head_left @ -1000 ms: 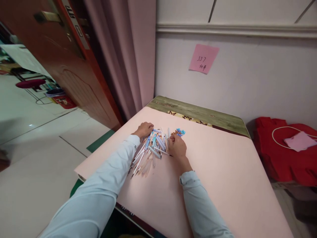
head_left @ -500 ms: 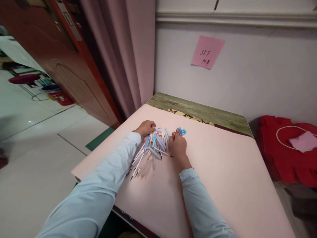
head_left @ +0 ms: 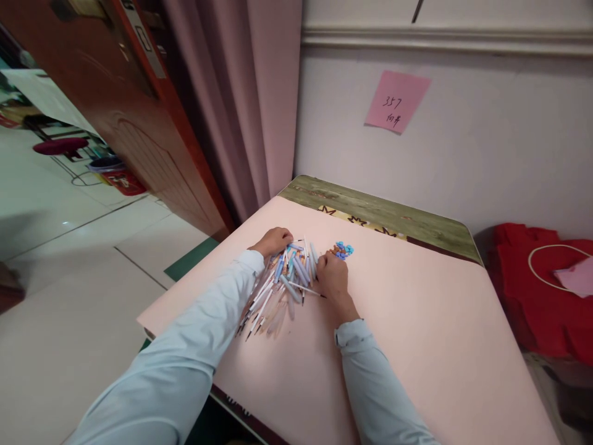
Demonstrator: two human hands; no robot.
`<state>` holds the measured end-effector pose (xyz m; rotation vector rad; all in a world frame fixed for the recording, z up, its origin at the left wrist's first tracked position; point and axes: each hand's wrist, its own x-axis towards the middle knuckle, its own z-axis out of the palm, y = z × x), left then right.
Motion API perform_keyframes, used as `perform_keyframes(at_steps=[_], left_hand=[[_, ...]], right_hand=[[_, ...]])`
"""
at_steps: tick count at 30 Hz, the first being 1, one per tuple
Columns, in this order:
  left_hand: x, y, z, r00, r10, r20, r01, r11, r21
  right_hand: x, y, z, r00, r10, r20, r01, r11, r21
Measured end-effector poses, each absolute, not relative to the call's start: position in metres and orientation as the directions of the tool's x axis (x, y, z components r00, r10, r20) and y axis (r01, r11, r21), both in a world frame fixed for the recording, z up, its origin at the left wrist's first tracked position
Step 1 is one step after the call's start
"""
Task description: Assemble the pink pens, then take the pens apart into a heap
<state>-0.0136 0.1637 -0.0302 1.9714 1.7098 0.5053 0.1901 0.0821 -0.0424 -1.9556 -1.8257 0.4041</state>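
Note:
A heap of pens (head_left: 282, 285), white, blue and clear, lies on a pink sheet (head_left: 417, 334) that covers the table. My left hand (head_left: 274, 241) rests at the heap's far left end, fingers curled onto the pens. My right hand (head_left: 330, 277) sits at the heap's right side, fingers curled in a loose fist against the pens; what it holds, if anything, is hidden. A small cluster of blue and brown bits (head_left: 343, 250) lies just beyond my right hand.
The table's green wooden edge (head_left: 384, 213) meets a white wall with a pink sticky note (head_left: 397, 110). A pink curtain (head_left: 250, 105) and a brown door (head_left: 134, 117) stand to the left. A red bag (head_left: 546, 290) sits to the right of the table.
Both hands stay at the pen heap, barely shifting. The view has drifted slightly left and down.

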Motion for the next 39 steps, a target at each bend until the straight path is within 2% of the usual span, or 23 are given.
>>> perform_keyframes(at_steps=[8, 12, 21, 25, 31, 36, 39], left_hand=[[0.011, 0.167, -0.026, 0.167, 0.986, 0.012, 0.823, -0.146, 0.549], [0.016, 0.172, -0.030, 0.150, 0.989, 0.007, 0.839, -0.131, 0.528], [-0.003, 0.167, -0.029, 0.231, 0.972, -0.051, 0.831, -0.169, 0.531], [-0.008, 0.157, -0.021, 0.333, 0.936, -0.115, 0.798, -0.215, 0.563], [-0.005, 0.142, -0.003, 0.386, 0.887, -0.254, 0.844, -0.229, 0.485], [-0.004, 0.142, -0.002, 0.385, 0.886, -0.256, 0.839, -0.221, 0.498], [-0.004, 0.143, -0.010, 0.381, 0.899, -0.218, 0.804, -0.205, 0.558]], right_hand=[[0.194, 0.082, -0.047, 0.067, 0.989, 0.129, 0.781, 0.028, -0.623], [0.196, 0.084, -0.050, 0.101, 0.988, 0.114, 0.796, -0.012, -0.605], [0.197, 0.083, -0.047, 0.043, 0.998, 0.051, 0.791, -0.003, -0.612], [0.198, 0.082, -0.046, 0.057, 0.997, 0.049, 0.785, -0.015, -0.619], [0.196, 0.079, -0.044, 0.012, 0.999, 0.050, 0.793, 0.021, -0.609], [0.197, 0.082, -0.050, -0.053, 0.994, 0.098, 0.763, 0.104, -0.638], [0.198, 0.084, -0.057, -0.044, 0.990, 0.132, 0.742, 0.121, -0.660]])
